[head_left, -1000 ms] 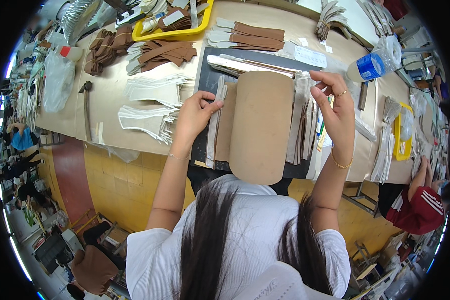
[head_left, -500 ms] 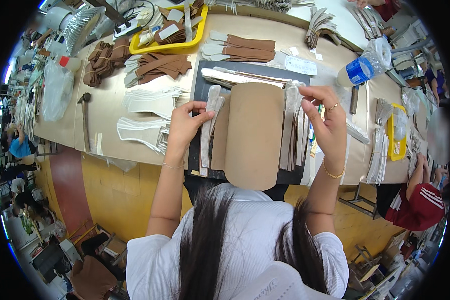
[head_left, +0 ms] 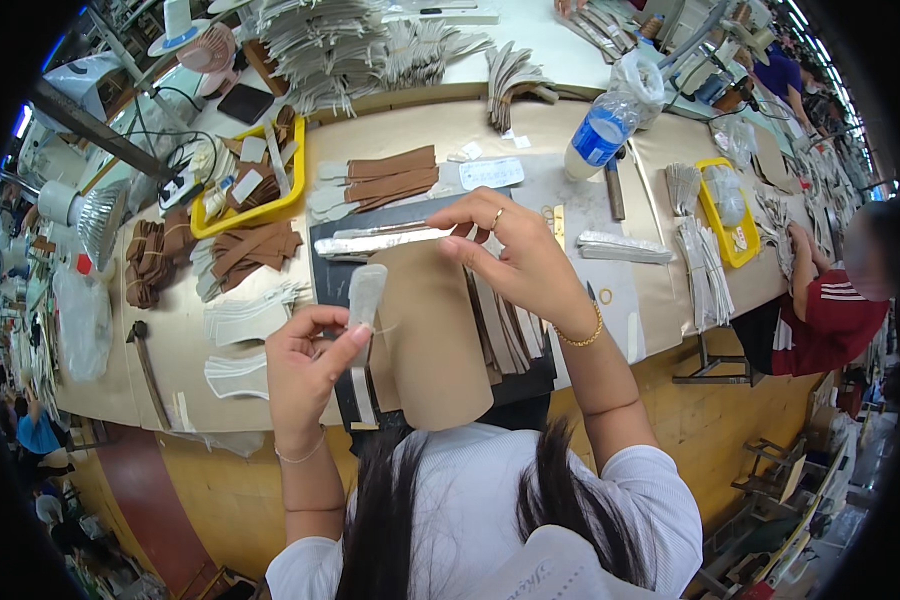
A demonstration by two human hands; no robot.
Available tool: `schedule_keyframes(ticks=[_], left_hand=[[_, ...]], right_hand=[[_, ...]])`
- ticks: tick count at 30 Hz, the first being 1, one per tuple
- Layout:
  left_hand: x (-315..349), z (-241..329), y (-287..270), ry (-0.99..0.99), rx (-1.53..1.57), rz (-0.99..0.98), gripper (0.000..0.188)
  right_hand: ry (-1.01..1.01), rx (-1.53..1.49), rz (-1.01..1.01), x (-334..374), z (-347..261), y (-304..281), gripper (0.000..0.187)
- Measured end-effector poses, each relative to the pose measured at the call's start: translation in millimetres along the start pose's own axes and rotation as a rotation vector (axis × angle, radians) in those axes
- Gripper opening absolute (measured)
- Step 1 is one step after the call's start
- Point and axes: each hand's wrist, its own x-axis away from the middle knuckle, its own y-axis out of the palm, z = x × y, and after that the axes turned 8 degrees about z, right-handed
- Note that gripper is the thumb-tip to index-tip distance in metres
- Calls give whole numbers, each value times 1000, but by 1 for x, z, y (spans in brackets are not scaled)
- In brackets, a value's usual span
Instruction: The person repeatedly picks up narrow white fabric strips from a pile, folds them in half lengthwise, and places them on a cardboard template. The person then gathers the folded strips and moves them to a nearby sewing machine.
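My left hand (head_left: 310,365) is closed, pinching a narrow strip (head_left: 367,292) with a rounded pale grey end, held upright beside a curved tan form (head_left: 430,345). A thin thread-like line shows near its fingertips. My right hand (head_left: 515,250) reaches over the top of the form with thumb and index finger apart, close to white-wrapped strips (head_left: 370,243) lying along the far side. I see nothing held in it. Brown and grey strips (head_left: 510,325) lie to the right of the form, on a dark board (head_left: 335,278).
Brown strip bundles (head_left: 395,178), a yellow tray (head_left: 300,185) and pale cut pieces (head_left: 240,320) lie left. A hammer (head_left: 148,375) rests at far left. A blue-labelled bottle (head_left: 595,140) stands back right. A co-worker in a red sleeve (head_left: 820,315) sits at right near another yellow tray (head_left: 738,250).
The view has shifted, so the table shows further right. My left hand has raised the grey-ended strip off the board. My right hand has moved from the right-hand strips to the form's far edge.
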Motion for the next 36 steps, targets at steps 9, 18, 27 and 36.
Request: schedule_keyframes(ticks=[9,18,27,36], left_hand=[[-7,10,18,-106,69,-203,18],[-17,-11,42,-246,-55,-282,18],[-15,-13,44,-243,-41,-225,16],[-14,-6,47,-292,-102,-173,16]], right_hand=[[270,246,165,-57,104,-2,30],[714,779,394,-136,257,1,70],[360,382,598,-198,211,-36,55],[408,248,579,-323,181,-159,46]])
